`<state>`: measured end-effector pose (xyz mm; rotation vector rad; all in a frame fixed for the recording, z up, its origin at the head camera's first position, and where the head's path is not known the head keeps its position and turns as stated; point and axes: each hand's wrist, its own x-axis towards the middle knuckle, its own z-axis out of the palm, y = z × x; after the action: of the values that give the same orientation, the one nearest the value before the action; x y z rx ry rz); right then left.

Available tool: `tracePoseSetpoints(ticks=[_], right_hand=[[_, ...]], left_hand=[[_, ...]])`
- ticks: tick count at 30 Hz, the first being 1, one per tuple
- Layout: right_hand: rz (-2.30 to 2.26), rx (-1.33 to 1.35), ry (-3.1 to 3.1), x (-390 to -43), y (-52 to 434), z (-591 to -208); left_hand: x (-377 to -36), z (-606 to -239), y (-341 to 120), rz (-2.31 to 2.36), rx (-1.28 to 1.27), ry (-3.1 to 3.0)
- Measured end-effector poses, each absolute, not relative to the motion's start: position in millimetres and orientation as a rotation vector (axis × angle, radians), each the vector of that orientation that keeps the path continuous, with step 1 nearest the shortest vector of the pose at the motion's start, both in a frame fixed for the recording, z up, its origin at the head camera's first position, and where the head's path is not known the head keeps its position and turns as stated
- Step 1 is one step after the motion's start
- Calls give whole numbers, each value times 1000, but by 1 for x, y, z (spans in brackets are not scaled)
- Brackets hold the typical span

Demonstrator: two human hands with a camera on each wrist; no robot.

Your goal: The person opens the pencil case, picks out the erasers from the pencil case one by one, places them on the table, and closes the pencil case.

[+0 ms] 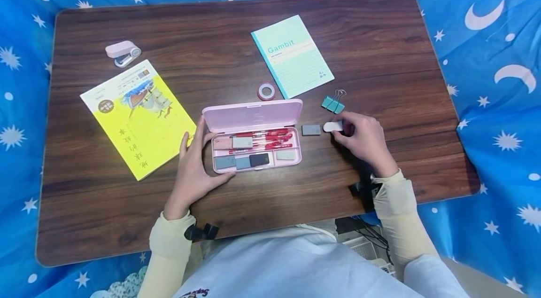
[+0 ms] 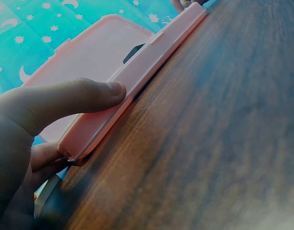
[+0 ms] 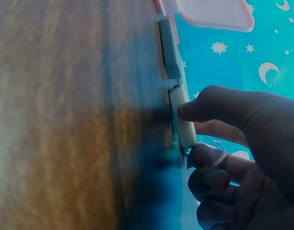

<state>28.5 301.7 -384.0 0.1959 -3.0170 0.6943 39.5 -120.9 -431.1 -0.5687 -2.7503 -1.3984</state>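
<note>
A pink pencil case [image 1: 253,168] lies with its lid raised; inside are red pens [image 1: 276,136] and several eraser-like blocks in grey, black, pink and white. My left hand [image 1: 195,168] grips the case at its left end, the thumb [image 2: 101,94] against the front wall and the fingers round the far side. To the right of the case, my right hand [image 1: 365,138] pinches a white rounded eraser [image 1: 331,127] low over the table between thumb and fingers. A grey eraser [image 1: 311,130] lies between that white one and the case; the right wrist view shows this grey eraser [image 3: 170,50] too.
A teal binder clip [image 1: 333,104] lies just beyond my right hand. Behind the case are a tape roll [image 1: 266,91] and a green notebook [image 1: 291,56]. To the left lie a yellow book [image 1: 143,124] and a pink stapler [image 1: 122,52]. A blue star-patterned cloth surrounds the table.
</note>
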Motion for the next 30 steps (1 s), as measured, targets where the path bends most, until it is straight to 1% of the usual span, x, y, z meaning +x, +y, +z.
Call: tracePoseSetpoints(ticks=[8, 12, 15, 19, 24, 27, 30], right_hand=[[679, 164, -3055, 29, 303, -383], [691, 151, -3019, 32, 300, -377], [780, 166, -2916, 33, 290, -368], [971, 268, -2782, 33, 253, -367], [1190, 437, -2750, 34, 191, -378], [1203, 528, -2785, 34, 158, -387], [1138, 556, -2819, 32, 133, -394]], left_hand=[[40, -431, -121, -1396, -557, -2758], [40, -431, -121, -1401, -557, -2763], [39, -430, -120, -1401, -560, -2762], [39, -430, -124, -1378, -551, -2767], [38, -431, -123, -1367, -549, -2778], [37, -432, -121, -1370, -552, -2782], [37, -433, -122, -1359, -552, -2789]])
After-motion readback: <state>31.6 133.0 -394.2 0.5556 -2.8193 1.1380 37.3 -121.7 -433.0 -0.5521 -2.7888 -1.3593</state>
